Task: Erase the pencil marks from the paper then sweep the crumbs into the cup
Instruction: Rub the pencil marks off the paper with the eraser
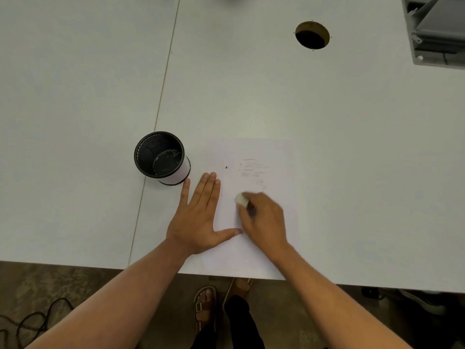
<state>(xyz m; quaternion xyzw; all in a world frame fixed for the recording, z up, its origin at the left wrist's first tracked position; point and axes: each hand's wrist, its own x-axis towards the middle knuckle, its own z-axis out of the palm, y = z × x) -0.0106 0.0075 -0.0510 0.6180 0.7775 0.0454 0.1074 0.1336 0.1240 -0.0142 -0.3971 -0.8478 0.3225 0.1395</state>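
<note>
Gripping eraser, right hand; long axis up-left on paper.

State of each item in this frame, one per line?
paper: flat on table, faint pencil marks remain
eraser: gripped in right hand, on the paper
left hand: fingers spread, pressing paper's left edge
cup: upright, left of paper

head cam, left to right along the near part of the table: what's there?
Black mesh cup → left hand flat on the paper's left edge → white eraser → right hand gripping it → bare right margin of the paper.
</note>
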